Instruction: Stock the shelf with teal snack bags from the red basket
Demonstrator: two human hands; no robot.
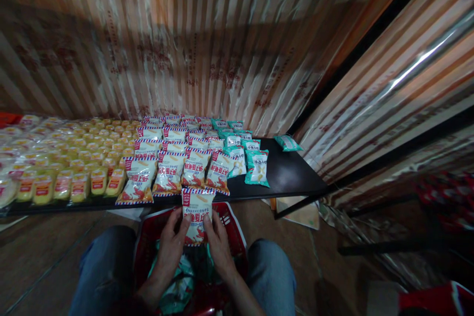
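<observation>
Red-white-and-blue crinkly plastic, pinched at both lower edges: one snack packet (198,210) clamped between left hand (171,244) and right hand (219,247), thumbs on the printed face. Held upright over the red basket (234,229), just short of the front edge of the black shelf (292,173). Probably best to keep both grips low near the corners, lift clear of the shelf edge, and lay it down label up, squared with the front row of matching packets (168,175) and overlapping as those do. Likely to knock that row askew if slid in low or pushed hard, so better lowered from above than shoved. By count: one packet in hand; four matching ones across the front row, then about five or six rows behind, the rearmost too small to number surely. Teal packets (256,168) just beside them on the right, roughly nine or ten in two columns, plus one lone teal packet (288,143) lying well apart near the striped wall (207,49). Yellow packets (79,185) filling the left of the shelf in dozens, too many and too blurred to count. More teal wrappers (177,286) down inside the basket, number impossible to tell. Two denim knees (272,266) flanking the basket.
</observation>
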